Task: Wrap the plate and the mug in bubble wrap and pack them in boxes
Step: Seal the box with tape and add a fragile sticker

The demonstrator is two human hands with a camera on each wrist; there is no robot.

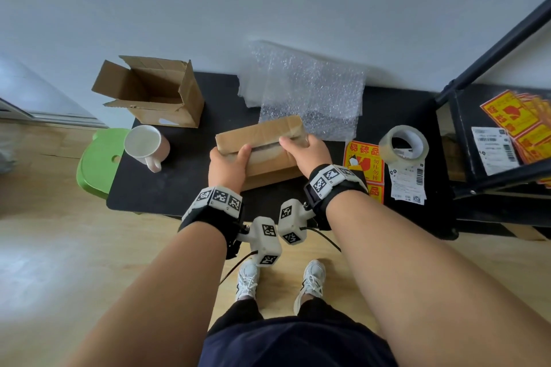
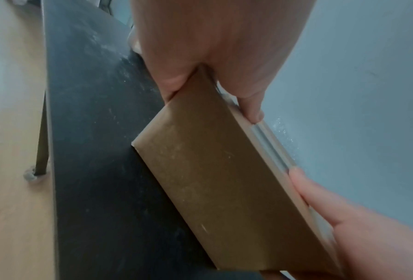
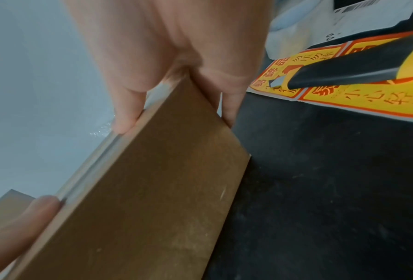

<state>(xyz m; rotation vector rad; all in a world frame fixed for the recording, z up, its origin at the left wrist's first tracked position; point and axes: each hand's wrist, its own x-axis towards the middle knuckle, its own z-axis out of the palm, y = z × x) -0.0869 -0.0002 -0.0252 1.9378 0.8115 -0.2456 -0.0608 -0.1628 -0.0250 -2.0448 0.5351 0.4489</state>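
While both hands clamp the flat box [image 1: 262, 143] between them — mug [image 1: 146, 144] sits well left.

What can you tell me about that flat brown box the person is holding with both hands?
The flat box is plain brown cardboard, slim and oblong, standing on a long edge on the black table and tilted. Its top flaps nearly meet, leaving a narrow slit. The left hand grips one end and the right hand the other, thumbs along the slit. Bubble wrap lies behind it.
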